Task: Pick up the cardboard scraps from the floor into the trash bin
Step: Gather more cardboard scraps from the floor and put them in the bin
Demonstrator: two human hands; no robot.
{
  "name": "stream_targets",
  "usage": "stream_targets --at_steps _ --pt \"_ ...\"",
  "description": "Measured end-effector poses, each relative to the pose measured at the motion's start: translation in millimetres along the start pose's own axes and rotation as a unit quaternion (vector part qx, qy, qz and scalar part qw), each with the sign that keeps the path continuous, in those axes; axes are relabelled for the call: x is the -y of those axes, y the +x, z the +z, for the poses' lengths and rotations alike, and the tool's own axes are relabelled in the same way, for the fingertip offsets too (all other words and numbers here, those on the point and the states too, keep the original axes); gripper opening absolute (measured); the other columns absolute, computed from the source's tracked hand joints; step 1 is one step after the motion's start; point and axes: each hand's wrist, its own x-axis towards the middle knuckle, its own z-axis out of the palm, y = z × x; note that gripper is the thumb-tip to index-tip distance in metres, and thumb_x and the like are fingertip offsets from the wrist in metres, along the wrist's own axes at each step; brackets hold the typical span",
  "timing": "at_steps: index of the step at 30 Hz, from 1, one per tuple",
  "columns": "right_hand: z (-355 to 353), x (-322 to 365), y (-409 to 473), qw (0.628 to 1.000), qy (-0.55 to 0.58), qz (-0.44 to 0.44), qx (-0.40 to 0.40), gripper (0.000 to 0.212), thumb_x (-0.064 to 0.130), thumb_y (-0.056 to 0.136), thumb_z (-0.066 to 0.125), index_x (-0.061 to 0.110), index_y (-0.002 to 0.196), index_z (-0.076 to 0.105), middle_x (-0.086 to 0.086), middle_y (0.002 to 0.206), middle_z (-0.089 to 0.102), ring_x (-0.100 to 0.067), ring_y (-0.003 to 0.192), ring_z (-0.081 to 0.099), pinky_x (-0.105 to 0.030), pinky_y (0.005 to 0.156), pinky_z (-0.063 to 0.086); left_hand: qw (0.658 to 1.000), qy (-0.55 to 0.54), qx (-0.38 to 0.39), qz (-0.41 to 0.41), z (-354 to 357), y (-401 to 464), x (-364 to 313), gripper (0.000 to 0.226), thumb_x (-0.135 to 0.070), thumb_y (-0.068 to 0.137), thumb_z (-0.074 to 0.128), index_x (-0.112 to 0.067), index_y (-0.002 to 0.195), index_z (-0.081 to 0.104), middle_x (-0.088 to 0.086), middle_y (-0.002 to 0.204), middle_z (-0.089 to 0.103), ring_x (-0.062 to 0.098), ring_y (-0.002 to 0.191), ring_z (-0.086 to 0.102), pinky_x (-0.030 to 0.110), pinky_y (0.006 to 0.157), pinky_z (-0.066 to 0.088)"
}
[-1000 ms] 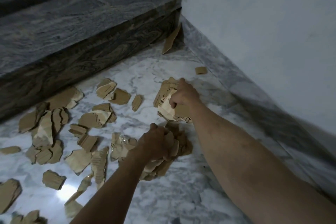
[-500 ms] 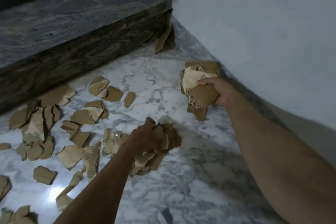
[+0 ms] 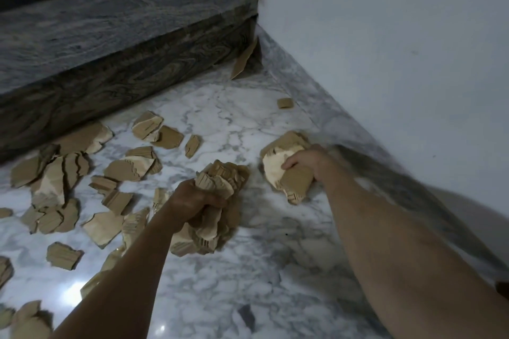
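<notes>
Head view: right hand point(image 3: 304, 164) has its fingers curled over the top of a wad of scraps point(image 3: 286, 173), thumb not visible behind the cardboard. Left hand point(image 3: 192, 201) is fisted round a second, larger bundle point(image 3: 217, 190), with torn edges sticking out above the knuckles and more pieces hanging below the fist. Both forearms reach in from the bottom edge of the frame.

Change from half a second ago: the right hand was then raised nearer the wall point(image 3: 385, 63), with its wad turned face-up; it is now lower, close to the floor point(image 3: 248, 297), and nearer the left hand. The small scrap point(image 3: 285, 103) by the skirting was hidden behind that wad and now shows again. Left-hand grip looks unchanged, bundle a little higher off the floor.

Landmark: the dark stone step point(image 3: 110, 44). Loose scraps point(image 3: 129, 170) lie scattered on the white marble floor in front of the step, mostly toward its left end, some overlapping. One long piece point(image 3: 243, 60) leans upright against the step's right end, in the corner with the wall. The two held bundles are in front of the step's right half, well apart from it.

No bin or other container appears in this view.
</notes>
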Motion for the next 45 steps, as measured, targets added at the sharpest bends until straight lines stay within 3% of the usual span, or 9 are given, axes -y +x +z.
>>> stream_targets --at_steps 6,15,19,25,28,30,36,41,45 --pt "21.6 -25.5 22.0 0.994 -0.070 -0.024 -0.086 0.103 0.020 0.027 0.094 0.006 0.122 0.055 -0.015 0.118 0.064 -0.034 0.106 0.063 -0.046 0.087 0.058 0.997 -0.050 -0.059 0.030 -5.6 -4.4 11.8 0.045 0.001 0.063 0.087 -0.007 0.105 0.073 0.013 0.098 0.077 0.034 0.089 0.074 0.039 0.069 0.061" --pt "10.3 2.8 8.5 0.995 0.002 -0.098 -0.030 0.074 0.000 0.043 0.090 0.008 0.112 0.065 -0.008 0.106 0.072 -0.028 0.095 0.068 -0.042 0.086 0.059 0.989 -0.075 -0.107 0.074 2.3 12.4 -9.3 0.036 -0.007 0.066 0.089 -0.013 0.098 0.072 0.010 0.094 0.077 0.032 0.088 0.074 0.045 0.073 0.062" --pt "-0.2 31.1 12.1 0.987 -0.063 -0.133 -0.061 0.069 0.001 0.047 0.090 0.010 0.110 0.063 -0.005 0.107 0.070 -0.028 0.101 0.065 -0.041 0.088 0.056 0.987 -0.071 -0.123 0.076 0.2 36.9 -25.6 0.061 -0.025 0.050 0.095 -0.018 0.107 0.073 0.004 0.097 0.078 0.029 0.091 0.074 0.052 0.078 0.061" --pt "-12.6 74.0 12.5 0.928 -0.305 -0.197 -0.077 0.101 0.000 0.067 0.083 0.013 0.152 0.032 -0.013 0.138 0.055 -0.032 0.122 0.055 -0.038 0.094 0.052 0.985 -0.074 -0.128 0.090 1.3 74.1 -65.3 0.068 -0.020 0.059 0.095 -0.015 0.121 0.068 0.003 0.107 0.074 0.028 0.098 0.071 0.043 0.079 0.061" --pt "-20.4 91.7 12.3 0.917 -0.359 -0.171 -0.030 0.111 -0.004 0.065 0.082 0.018 0.156 0.024 -0.013 0.141 0.054 -0.032 0.120 0.056 -0.038 0.090 0.054 0.987 -0.065 -0.122 0.076 0.2 87.2 -87.6 0.051 -0.017 0.066 0.091 -0.016 0.112 0.068 -0.002 0.095 0.072 0.018 0.085 0.068 0.028 0.067 0.056" --pt "-25.7 101.9 17.6 0.922 -0.357 -0.151 -0.003 0.112 -0.007 0.064 0.081 0.023 0.156 0.025 -0.012 0.142 0.054 -0.030 0.118 0.057 -0.035 0.084 0.055 0.990 -0.055 -0.107 0.077 -3.9 96.8 -107.0 0.051 -0.022 0.063 0.093 -0.016 0.107 0.070 -0.001 0.096 0.073 0.019 0.086 0.070 0.035 0.074 0.060" --pt "-28.1 144.5 50.9 0.892 -0.430 -0.140 0.029 0.121 0.010 0.065 0.085 0.028 0.158 0.010 -0.006 0.160 0.028 -0.033 0.139 0.037 -0.035 0.090 0.044 0.971 0.190 0.023 0.145 -4.2 143.8 -192.5 0.032 -0.035 0.057 0.086 -0.027 0.086 0.075 -0.003 0.093 0.076 0.011 0.085 0.071 0.037 0.081 0.057" --pt "-19.5 148.5 96.1 0.900 -0.418 -0.110 0.057 0.131 0.007 0.057 0.089 0.020 0.156 0.006 -0.011 0.161 0.022 -0.038 0.141 0.032 -0.045 0.097 0.049 0.940 0.294 0.023 0.174 13.6 204.2 -247.6 0.086 -0.036 0.081 0.073 -0.015 0.152 0.030 -0.007 0.119 0.048 0.019 0.111 0.055 0.027 0.087 0.047" --pt "-20.7 144.7 110.1 0.912 -0.393 -0.098 0.057 0.116 0.002 0.056 0.087 0.017 0.148 0.017 -0.011 0.149 0.037 -0.038 0.132 0.042 -0.037 0.076 0.047 0.936 0.337 -0.004 0.099 16.9 245.9 -266.3 0.069 -0.033 0.066 0.083 -0.019 0.129 0.058 -0.003 0.120 0.057 0.023 0.104 0.062 0.034 0.089 0.054"
